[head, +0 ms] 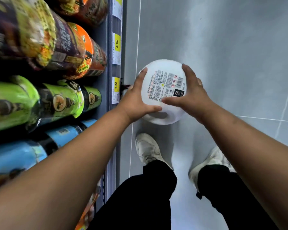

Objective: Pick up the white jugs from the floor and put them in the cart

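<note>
- White jug (163,68) is lying label-up at 12 o'clock from the shoes (148,150), beside the shelf (110,63).
- Left hand (136,100) is clamping its 9 o'clock side, right hand (193,95) its 3 o'clock.
- Pick-up is seemingly proceeding; next move is calling for finding the cart, out of view.

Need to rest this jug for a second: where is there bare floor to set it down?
Bare floor lies right of the white jug, out to the tile seams, and ahead of it along the shelf edge. Crowded: left of that edge, where noodle cups are packed, and near the shoes.
</note>
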`<state>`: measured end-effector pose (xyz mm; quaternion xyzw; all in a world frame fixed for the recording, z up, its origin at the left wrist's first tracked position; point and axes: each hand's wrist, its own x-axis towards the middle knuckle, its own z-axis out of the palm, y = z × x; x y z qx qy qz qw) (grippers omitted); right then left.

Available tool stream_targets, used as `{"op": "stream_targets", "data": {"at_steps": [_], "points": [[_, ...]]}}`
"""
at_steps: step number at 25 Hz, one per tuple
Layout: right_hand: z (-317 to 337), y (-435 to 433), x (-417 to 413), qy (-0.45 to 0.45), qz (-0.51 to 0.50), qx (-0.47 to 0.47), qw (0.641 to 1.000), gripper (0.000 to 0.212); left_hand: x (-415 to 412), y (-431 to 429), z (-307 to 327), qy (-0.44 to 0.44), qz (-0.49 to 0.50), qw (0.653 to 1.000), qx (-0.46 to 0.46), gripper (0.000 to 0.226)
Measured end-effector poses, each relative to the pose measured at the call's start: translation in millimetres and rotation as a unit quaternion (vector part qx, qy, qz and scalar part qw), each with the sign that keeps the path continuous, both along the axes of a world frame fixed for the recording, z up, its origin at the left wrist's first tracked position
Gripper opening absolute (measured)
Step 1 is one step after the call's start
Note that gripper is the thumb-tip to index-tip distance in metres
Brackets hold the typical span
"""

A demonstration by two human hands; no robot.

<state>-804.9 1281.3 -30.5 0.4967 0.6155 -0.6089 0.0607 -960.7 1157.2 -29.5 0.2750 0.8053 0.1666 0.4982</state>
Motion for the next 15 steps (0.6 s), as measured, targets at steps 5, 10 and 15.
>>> {"op": "stream_targets", "data": {"at_steps": [5, 10, 15], "points": [[150, 33, 13, 0.0, 0.021, 0.067, 0.998, 0.111, 13, 25, 139, 0.017, 0.002, 0.999, 0.045, 0.131], [338, 57, 23, 0.038, 0.074, 0.129, 0.988, 0.111, 28, 31, 322, 0.046, 0.038, 0.991, 0.119, 0.13], [492, 51, 31, 0.109, 0.148, 0.175, 0.967, 0.109, 60, 2, 484, 0.105, 0.101, 0.977, 0.157, 0.13]]}}
